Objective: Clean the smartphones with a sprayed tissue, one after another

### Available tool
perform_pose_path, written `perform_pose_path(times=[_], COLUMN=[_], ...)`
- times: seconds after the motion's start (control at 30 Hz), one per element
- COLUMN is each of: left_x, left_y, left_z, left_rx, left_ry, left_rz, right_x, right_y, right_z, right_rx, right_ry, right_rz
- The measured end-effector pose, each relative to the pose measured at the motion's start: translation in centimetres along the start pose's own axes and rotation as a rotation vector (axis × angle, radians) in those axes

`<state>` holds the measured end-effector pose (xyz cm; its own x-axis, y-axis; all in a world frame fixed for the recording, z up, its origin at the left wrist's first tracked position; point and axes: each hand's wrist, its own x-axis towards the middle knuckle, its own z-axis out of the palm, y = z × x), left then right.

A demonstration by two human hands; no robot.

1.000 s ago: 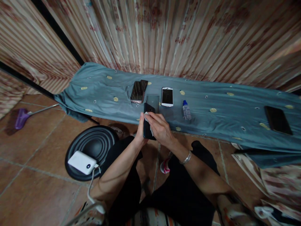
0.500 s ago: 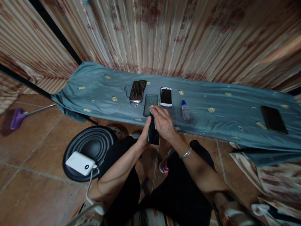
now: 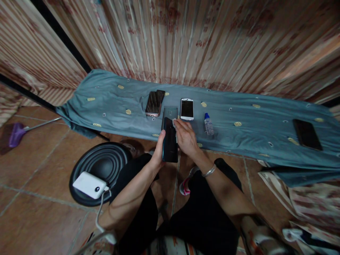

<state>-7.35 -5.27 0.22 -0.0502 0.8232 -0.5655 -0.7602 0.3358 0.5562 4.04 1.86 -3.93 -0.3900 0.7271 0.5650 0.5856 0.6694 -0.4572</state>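
A dark smartphone (image 3: 170, 141) with a bluish edge is gripped along its left side by my left hand (image 3: 158, 148), thumb on the edge. My right hand (image 3: 186, 137) pinches a small white wipe (image 3: 174, 123) against the phone's upper right edge. Just beyond the phone lies a clear grey phone case (image 3: 170, 112) on the cloth, partly hidden by it. A white phone (image 3: 187, 108) rests to the right of the case, and a small blue-capped bottle (image 3: 208, 124) lies farther right.
A teal patterned cloth (image 3: 255, 136) covers the long bench. Stacked dark phones (image 3: 154, 102) lie to the left, another dark phone (image 3: 307, 134) far right. A white power bank (image 3: 89, 185) with a cable sits on a black round stool (image 3: 77, 166). A purple broom (image 3: 17, 135) is at left.
The phone has turned so that its broad dark face shows, where before its edge faced up. My right hand with the wipe has shifted slightly right, and my left hand slightly left.
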Motion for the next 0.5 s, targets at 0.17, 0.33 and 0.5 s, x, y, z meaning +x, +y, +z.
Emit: perform_pose_path(times=[0.17, 0.33, 0.5], left_x=[-0.2, 0.0, 0.2], left_y=[0.5, 1.0, 1.3], left_z=[0.4, 0.7, 0.5], left_rx=[-0.036, -0.112, -0.120], left_ry=[-0.024, -0.027, 0.015], left_rz=[0.015, 0.108, 0.095], right_x=[-0.2, -0.5, -0.9], right_y=[-0.2, -0.8, -1.4], right_z=[0.1, 0.1, 0.1], right_rx=[0.028, 0.046, 0.058], right_ry=[-0.023, -0.041, -0.073], right_rz=[0.014, -0.011, -0.022])
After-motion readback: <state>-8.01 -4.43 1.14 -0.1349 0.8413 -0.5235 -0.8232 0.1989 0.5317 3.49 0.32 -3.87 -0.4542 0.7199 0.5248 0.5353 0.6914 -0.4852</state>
